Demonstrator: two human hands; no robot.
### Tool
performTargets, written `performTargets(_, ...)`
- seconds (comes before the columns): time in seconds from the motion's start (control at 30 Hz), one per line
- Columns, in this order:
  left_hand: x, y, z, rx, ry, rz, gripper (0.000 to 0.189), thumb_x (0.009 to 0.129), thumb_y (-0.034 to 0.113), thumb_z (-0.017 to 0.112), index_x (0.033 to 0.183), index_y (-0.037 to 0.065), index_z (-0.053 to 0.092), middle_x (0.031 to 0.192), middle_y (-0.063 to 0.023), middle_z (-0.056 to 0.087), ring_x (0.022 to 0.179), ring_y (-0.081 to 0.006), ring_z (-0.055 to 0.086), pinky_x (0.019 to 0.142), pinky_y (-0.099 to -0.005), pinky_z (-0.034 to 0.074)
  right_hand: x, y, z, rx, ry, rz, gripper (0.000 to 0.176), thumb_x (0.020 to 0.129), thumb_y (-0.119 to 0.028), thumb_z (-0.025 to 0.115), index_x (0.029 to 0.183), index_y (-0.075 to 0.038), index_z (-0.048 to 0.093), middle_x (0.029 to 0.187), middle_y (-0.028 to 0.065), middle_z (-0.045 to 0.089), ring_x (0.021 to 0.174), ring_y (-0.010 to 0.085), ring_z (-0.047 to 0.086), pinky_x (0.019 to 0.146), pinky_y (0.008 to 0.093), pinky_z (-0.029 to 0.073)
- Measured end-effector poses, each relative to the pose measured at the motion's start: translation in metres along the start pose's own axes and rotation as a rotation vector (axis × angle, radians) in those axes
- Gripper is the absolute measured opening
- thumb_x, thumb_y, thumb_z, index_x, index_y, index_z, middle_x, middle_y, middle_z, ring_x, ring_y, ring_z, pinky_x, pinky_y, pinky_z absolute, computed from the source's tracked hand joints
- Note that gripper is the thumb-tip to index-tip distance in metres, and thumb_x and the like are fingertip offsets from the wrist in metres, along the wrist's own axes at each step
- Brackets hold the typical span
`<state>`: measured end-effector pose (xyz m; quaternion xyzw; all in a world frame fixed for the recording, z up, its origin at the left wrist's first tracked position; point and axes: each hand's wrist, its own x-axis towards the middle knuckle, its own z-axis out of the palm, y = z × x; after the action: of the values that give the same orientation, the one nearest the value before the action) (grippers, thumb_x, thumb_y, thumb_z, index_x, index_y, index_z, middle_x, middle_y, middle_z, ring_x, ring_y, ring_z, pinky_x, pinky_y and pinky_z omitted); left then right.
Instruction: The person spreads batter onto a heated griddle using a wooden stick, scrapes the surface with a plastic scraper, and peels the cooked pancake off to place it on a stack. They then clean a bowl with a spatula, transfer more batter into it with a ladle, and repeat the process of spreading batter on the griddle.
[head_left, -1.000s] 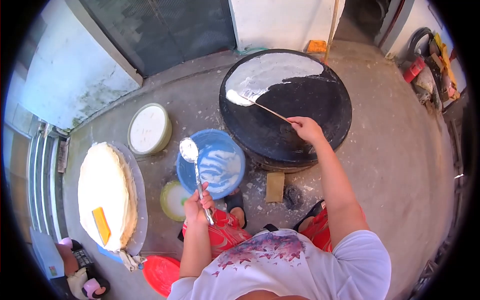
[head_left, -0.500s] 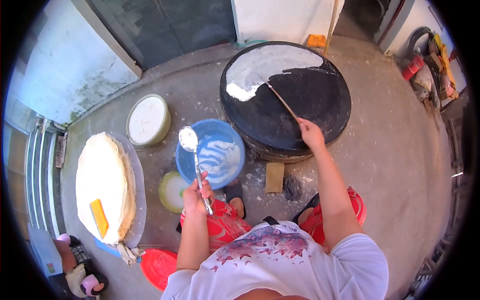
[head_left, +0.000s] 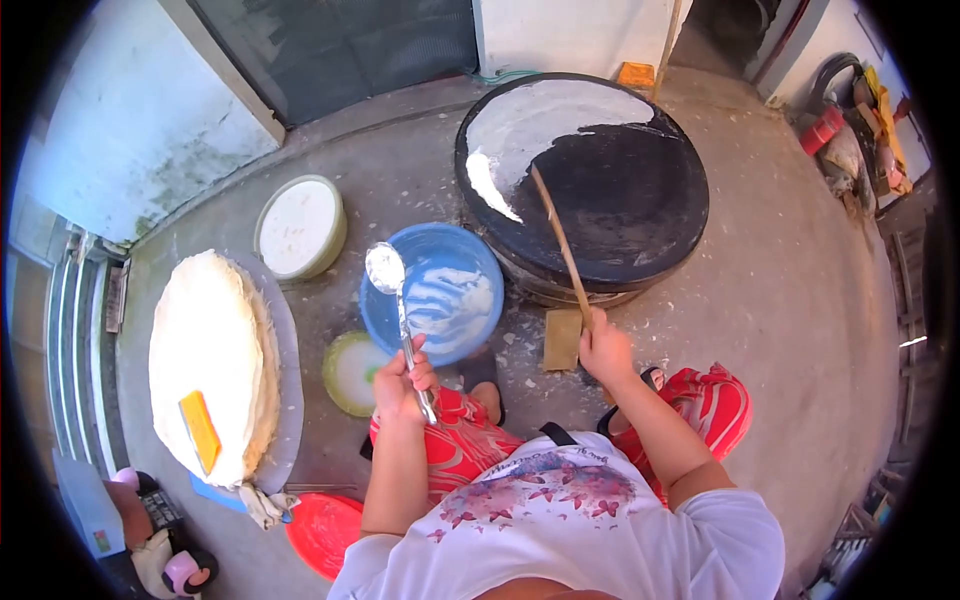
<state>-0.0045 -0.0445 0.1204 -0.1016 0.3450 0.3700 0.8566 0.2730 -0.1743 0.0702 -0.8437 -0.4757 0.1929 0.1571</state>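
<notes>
My right hand (head_left: 605, 348) is closed round the near end of a wooden-handled spreader (head_left: 562, 240). Its far end rests at the edge of white batter (head_left: 550, 115) on a round black griddle (head_left: 630, 210); the head is hard to make out. Batter coats the griddle's far and left part, with a thick white ridge along the left edge. In my left hand (head_left: 402, 392) is a metal ladle (head_left: 385, 268), its bowl up, coated with batter, above a blue basin (head_left: 372, 330). White batter smears lie inside that basin.
Left of the basin stands a tub of white batter (head_left: 298, 228). A green bowl (head_left: 345, 395) sits near my left leg. Farther left, a tall stack of thin pancakes (head_left: 210, 340) carries an orange-yellow scraper (head_left: 202, 430). A red basin (head_left: 325, 535) and tan block (head_left: 562, 340) are on the floor.
My right hand has drawn back toward my body and slightly left, swinging the spreader. The thick batter now reaches farther down the griddle's left side. My left hand still holds the ladle.
</notes>
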Motion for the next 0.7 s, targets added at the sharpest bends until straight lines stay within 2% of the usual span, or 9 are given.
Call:
performTargets(0.07,0.001,0.002,-0.004,0.006,-0.004,-0.002,0.032,0.091,0.02,0.033,0.108,-0.003,0.046,0.071,-0.006,0.044,0.051,-0.0115,0.038,0.042,-0.0222,0.033,0.026,-0.02,0.018,0.056,0.317,-0.104,0.04,0.079,-0.012,0.048,0.117,-0.007,0.039,0.07,0.0205,0.058,0.067,0.0363,0.058,0.061,0.0461,0.045)
performTargets(0.17,0.0,0.006,-0.006,0.019,-0.019,-0.007,0.032,0.091,0.021,0.033,0.109,-0.003,0.046,0.072,-0.0066,0.044,0.052,-0.0122,0.038,0.042,-0.0227,0.034,0.082,-0.087,0.024,0.0,0.23,-0.112,0.05,0.083,-0.015,0.042,0.128,-0.003,0.024,0.075,0.0206,0.059,0.067,0.0359,0.059,0.058,0.0442,0.046)
performTargets(0.27,0.0,0.005,-0.007,0.034,-0.03,-0.004,0.032,0.091,0.021,0.033,0.109,-0.002,0.045,0.073,-0.0073,0.045,0.052,-0.0125,0.039,0.042,-0.0234,0.034,0.143,-0.128,0.067,-0.083,0.156,-0.159,0.061,0.084,-0.013,0.038,0.136,-0.003,0.007,0.079,0.0217,0.059,0.068,0.035,0.06,0.059,0.0427,0.047)
performTargets(0.33,-0.003,0.003,-0.001,0.068,0.04,0.028,0.029,0.09,0.016,0.037,0.111,-0.002,0.045,0.07,-0.0044,0.044,0.05,-0.0094,0.038,0.04,-0.0209,0.034,0.161,-0.144,0.079,-0.065,0.12,-0.114,0.062,0.083,-0.012,0.038,0.136,-0.003,0.006,0.08,0.0216,0.06,0.068,0.0347,0.06,0.059,0.0426,0.047)
performTargets(0.47,-0.005,0.006,-0.004,0.055,0.006,-0.005,0.029,0.09,0.017,0.036,0.111,-0.002,0.045,0.07,-0.0047,0.044,0.05,-0.0097,0.038,0.04,-0.021,0.033,0.154,-0.13,0.095,0.013,0.075,0.043,0.065,0.082,-0.012,0.038,0.136,-0.001,0.002,0.084,0.0219,0.059,0.069,0.0348,0.06,0.061,0.0417,0.048)
performTargets(0.53,-0.006,0.008,-0.005,0.063,-0.005,-0.006,0.03,0.09,0.017,0.036,0.111,-0.002,0.045,0.07,-0.0047,0.043,0.05,-0.0099,0.038,0.04,-0.0211,0.033,0.1,-0.132,0.071,-0.034,0.137,-0.009,0.067,0.081,-0.011,0.038,0.135,0.0,0.001,0.087,0.0232,0.059,0.072,0.0355,0.06,0.064,0.0421,0.047)
performTargets(0.6,-0.002,0.009,-0.006,0.067,-0.016,0.0,0.03,0.09,0.017,0.036,0.111,-0.002,0.045,0.07,-0.0047,0.043,0.05,-0.01,0.038,0.04,-0.0213,0.033,0.071,-0.135,0.059,0.1,-0.001,0.091,0.067,0.082,-0.012,0.038,0.135,0.0,-0.001,0.095,0.0243,0.056,0.076,0.0353,0.059,0.066,0.0425,0.048)
performTargets(0.7,0.0,0.01,-0.011,0.109,-0.024,0.037,0.03,0.09,0.017,0.035,0.11,-0.002,0.045,0.071,-0.005,0.043,0.05,-0.0102,0.038,0.04,-0.0216,0.033,0.097,-0.145,0.082,0.024,0.094,-0.008,0.069,0.078,-0.007,0.041,0.135,0.0,0.003,0.087,0.022,0.059,0.072,0.0354,0.059,0.063,0.042,0.047)
